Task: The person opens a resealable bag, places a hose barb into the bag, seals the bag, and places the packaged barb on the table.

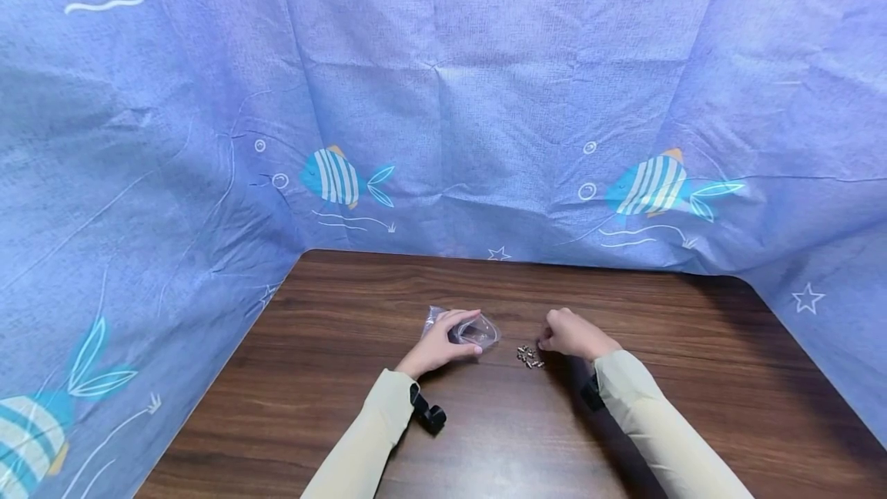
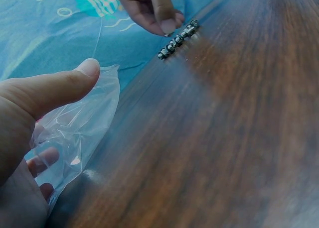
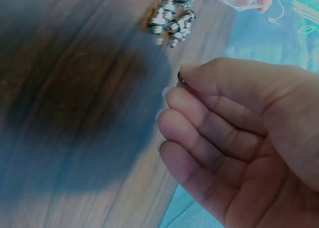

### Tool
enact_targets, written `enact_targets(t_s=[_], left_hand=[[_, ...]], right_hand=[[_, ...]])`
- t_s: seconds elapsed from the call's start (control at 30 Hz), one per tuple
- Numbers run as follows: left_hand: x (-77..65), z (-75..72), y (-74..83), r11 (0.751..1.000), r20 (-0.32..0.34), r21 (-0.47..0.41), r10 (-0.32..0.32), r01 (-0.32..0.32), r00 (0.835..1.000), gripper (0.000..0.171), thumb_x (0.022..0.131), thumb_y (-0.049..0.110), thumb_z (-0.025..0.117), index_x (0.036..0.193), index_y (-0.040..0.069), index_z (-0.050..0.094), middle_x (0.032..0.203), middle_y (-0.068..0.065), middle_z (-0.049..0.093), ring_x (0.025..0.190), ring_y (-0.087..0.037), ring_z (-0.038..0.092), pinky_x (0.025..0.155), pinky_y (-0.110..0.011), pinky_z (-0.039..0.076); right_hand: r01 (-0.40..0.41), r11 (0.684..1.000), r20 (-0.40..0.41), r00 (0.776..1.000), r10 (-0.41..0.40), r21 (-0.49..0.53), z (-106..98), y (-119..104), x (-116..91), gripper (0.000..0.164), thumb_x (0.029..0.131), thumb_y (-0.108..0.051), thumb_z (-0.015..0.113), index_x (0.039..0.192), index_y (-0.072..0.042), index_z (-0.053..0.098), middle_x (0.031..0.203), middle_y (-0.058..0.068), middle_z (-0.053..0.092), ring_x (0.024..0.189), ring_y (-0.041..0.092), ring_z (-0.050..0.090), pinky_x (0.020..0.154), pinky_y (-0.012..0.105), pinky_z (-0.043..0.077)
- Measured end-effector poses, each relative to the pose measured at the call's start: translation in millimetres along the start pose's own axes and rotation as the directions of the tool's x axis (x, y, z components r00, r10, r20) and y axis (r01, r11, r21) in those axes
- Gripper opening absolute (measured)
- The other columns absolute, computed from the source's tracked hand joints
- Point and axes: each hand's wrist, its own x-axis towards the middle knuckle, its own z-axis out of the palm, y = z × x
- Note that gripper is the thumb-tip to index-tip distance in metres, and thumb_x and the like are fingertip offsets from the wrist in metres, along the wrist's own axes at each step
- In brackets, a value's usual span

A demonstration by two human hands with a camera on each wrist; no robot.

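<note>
My left hand point(image 1: 438, 346) holds a clear plastic bag point(image 1: 489, 336), thumb and fingers spread around it with its mouth standing wide. In the left wrist view the thumb lies by the rim of the bag point(image 2: 97, 116), and other fingers show through the film. To the right, my right hand point(image 1: 571, 335) pinches a small dark metal piece point(image 3: 181, 79) between thumb and forefinger; most of it is hidden by the fingertips. Just left of that hand, a small pile of shiny metal pieces point(image 1: 530, 359) lies on the table, between the two hands.
A dark brown wood-grain table point(image 1: 333, 314) carries everything. Behind and beside it hangs a blue cloth point(image 1: 499, 114) printed with striped fish and stars. Black straps point(image 1: 428, 413) with small devices sit at both wrists, below light sleeves.
</note>
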Motion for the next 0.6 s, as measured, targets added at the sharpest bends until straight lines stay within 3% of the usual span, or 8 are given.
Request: enact_targets(t_s=[0.13, 0.37, 0.6], left_hand=[[0.0, -0.2, 0.1, 1.0, -0.001, -0.002, 0.004, -0.004, 1.0, 0.067, 0.077, 0.025, 0.081, 0.137, 0.016, 0.054, 0.139, -0.008, 0.054, 0.13, -0.03, 0.04, 0.11, -0.052, 0.031], [0.0, -0.3, 0.6, 1.0, -0.005, -0.001, 0.005, -0.005, 1.0, 0.066, 0.077, 0.024, 0.081, 0.137, 0.018, 0.055, 0.138, -0.008, 0.054, 0.13, -0.029, 0.04, 0.11, -0.05, 0.031], [0.2, 0.3, -0.3, 1.0, -0.003, -0.002, 0.003, -0.003, 1.0, 0.066, 0.077, 0.025, 0.081, 0.137, 0.017, 0.054, 0.138, -0.008, 0.054, 0.13, -0.029, 0.04, 0.11, -0.051, 0.031]], right_hand=[[0.014, 1.0, -0.016, 1.0, -0.014, -0.004, -3, -4, 3, 0.02, 0.076, -0.003, 0.073, 0.059, -0.01, 0.064, 0.055, -0.01, 0.051, 0.051, 0.004, 0.039, 0.048, 0.021, 0.037], [0.05, 0.999, -0.034, 0.998, -0.05, -0.007, -6, -9, 11, 0.027, 0.077, -0.002, 0.069, 0.054, -0.01, 0.059, 0.051, -0.014, 0.039, 0.049, 0.003, 0.032, 0.047, 0.02, 0.03], [0.115, 0.993, -0.065, 0.991, -0.115, -0.007, -8, -15, 19, 0.009, 0.078, -0.002, 0.069, 0.072, -0.006, 0.075, 0.062, -0.006, 0.065, 0.053, 0.001, 0.044, 0.052, 0.019, 0.042]])
